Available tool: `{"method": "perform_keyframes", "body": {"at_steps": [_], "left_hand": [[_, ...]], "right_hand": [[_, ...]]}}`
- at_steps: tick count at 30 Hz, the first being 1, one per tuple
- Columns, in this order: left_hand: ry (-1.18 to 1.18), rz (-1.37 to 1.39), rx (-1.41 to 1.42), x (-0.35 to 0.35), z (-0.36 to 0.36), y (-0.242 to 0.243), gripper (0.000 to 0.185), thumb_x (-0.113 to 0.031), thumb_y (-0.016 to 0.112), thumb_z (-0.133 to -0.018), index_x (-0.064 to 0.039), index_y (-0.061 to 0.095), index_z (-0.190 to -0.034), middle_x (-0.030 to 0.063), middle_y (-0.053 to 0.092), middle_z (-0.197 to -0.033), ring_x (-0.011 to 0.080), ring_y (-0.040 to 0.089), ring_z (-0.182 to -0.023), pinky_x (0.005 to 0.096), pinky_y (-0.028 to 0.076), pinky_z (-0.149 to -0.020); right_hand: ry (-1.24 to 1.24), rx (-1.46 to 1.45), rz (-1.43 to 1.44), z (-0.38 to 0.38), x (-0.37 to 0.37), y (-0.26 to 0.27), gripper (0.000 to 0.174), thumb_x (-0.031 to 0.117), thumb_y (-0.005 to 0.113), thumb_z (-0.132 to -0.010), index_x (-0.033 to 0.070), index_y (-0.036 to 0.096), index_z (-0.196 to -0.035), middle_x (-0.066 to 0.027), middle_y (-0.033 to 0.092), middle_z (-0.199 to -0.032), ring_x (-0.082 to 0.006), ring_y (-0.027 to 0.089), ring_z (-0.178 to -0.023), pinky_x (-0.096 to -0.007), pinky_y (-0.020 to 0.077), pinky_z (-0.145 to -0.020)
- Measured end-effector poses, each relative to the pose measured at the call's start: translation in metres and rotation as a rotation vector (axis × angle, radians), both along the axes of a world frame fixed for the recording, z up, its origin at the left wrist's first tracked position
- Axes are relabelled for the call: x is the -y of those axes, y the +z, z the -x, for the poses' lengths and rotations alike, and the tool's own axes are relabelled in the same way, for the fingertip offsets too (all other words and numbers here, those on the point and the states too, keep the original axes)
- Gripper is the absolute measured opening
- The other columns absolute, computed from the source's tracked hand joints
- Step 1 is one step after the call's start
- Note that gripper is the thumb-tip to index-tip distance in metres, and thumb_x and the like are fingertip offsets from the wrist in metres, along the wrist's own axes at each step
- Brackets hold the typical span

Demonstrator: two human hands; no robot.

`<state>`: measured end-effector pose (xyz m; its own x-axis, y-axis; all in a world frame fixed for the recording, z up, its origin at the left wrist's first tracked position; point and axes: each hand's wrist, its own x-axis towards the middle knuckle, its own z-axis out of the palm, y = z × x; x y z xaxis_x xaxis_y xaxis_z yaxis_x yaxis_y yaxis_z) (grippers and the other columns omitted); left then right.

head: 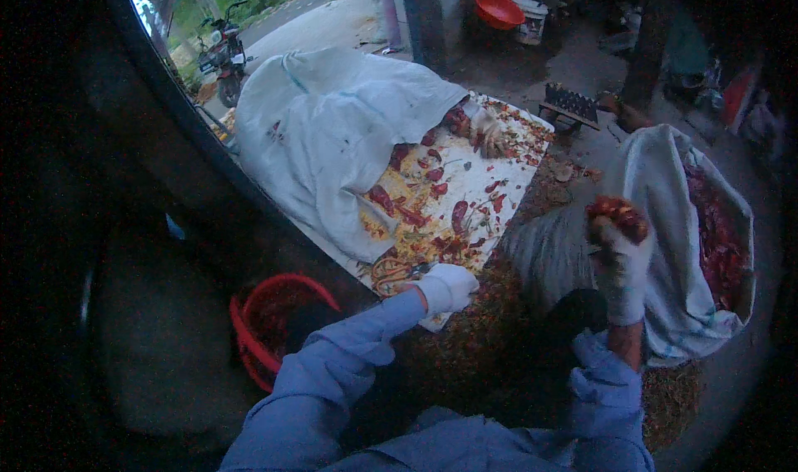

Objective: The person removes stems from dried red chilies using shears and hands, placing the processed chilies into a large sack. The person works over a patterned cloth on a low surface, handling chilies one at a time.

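Note:
My right hand [623,279], in a whitish work glove, holds a clump of dried red chillies [617,218] in front of an open woven sack [661,272]. Dark red chillies [717,241] fill the sack's mouth. My left hand [447,288], gloved too, is at the near edge of a white tabletop [508,191]; its fingers are turned away, so I cannot tell whether it grips anything. Just beside it lie scissors with orange handles [391,275]. Chillies [459,216], stems and yellow seeds are scattered over the tabletop.
A white woven sheet [330,123] covers much of the table, with a white glove [489,134] at its far edge. A red tub [249,341] stands at the left. Behind are a red basin [500,9], a white bucket [532,22] and a motorcycle [224,57].

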<state>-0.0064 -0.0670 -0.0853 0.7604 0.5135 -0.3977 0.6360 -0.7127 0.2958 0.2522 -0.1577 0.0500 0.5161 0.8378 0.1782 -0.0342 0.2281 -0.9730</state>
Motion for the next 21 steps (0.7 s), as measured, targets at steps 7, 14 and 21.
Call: {"method": "perform_keyframes", "body": {"at_steps": [7, 14, 21], "left_hand": [[-0.06, -0.019, 0.056, 0.003, -0.002, 0.011, 0.025, -0.027, 0.06, -0.079, -0.012, 0.069, -0.096, 0.0152, 0.069, -0.09, 0.0368, 0.066, -0.087, 0.0502, 0.052, -0.075], [-0.099, -0.068, -0.009, 0.0, -0.005, 0.003, 0.03, -0.029, 0.059, -0.078, -0.013, 0.069, -0.101, 0.0148, 0.07, -0.088, 0.0357, 0.067, -0.084, 0.0495, 0.054, -0.075], [-0.059, -0.096, 0.041, 0.007, -0.01, 0.012, 0.023, -0.032, 0.06, -0.081, -0.012, 0.067, -0.086, 0.0154, 0.068, -0.085, 0.0367, 0.066, -0.087, 0.05, 0.051, -0.077]], "right_hand": [[-0.485, 0.322, -0.015, -0.08, 0.045, 0.064, 0.042, 0.017, 0.075, -0.081, 0.003, 0.061, -0.118, -0.0063, 0.068, -0.1, -0.0159, 0.063, -0.083, -0.0262, 0.0486, -0.069], [-0.294, 0.371, -0.023, -0.126, 0.073, 0.108, 0.038, 0.008, 0.068, -0.086, 0.0, 0.061, -0.122, -0.0136, 0.067, -0.113, -0.0172, 0.063, -0.102, -0.0281, 0.0494, -0.091], [-0.432, 0.878, 0.09, -0.212, 0.077, 0.131, 0.029, 0.014, 0.07, -0.085, 0.002, 0.068, -0.111, -0.0074, 0.072, -0.102, -0.0169, 0.067, -0.094, -0.0307, 0.052, -0.085]]}}
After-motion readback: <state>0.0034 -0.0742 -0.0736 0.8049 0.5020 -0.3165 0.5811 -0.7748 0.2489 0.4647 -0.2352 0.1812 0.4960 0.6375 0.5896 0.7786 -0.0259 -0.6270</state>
